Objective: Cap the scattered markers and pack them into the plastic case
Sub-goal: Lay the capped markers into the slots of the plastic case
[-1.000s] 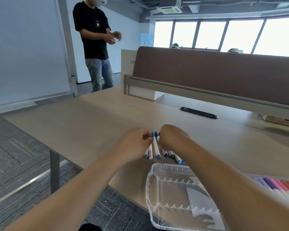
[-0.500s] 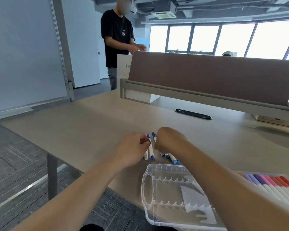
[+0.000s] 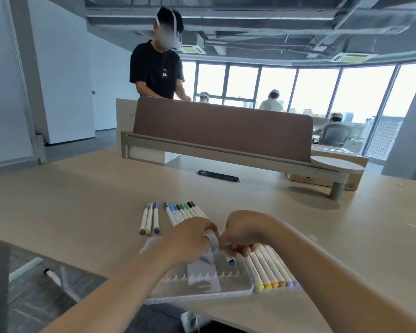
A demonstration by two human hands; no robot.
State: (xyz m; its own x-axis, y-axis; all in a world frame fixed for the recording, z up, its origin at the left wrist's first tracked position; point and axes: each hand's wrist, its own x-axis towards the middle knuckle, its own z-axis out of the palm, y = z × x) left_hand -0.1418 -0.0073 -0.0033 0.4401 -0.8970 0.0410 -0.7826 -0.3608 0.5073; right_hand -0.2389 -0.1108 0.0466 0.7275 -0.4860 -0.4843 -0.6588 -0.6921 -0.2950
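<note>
Markers [image 3: 183, 212] now uncovered, both hands moved back over case [image 3: 202, 293]

Bare desk [image 3: 77, 212] lies open left of the three loose markers [image 3: 149, 221]; the brown divider [image 3: 222, 128] walls off the far side; the plastic case [image 3: 202, 288] fills the near edge.

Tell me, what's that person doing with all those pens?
Someone is packing markers into a clear plastic case near the table's front edge. The right hand holds a blue-tipped marker over the case's slots, and the left hand pinches something beside it. A row of markers already lies in the case. More markers and three separate ones wait on the table.
</note>
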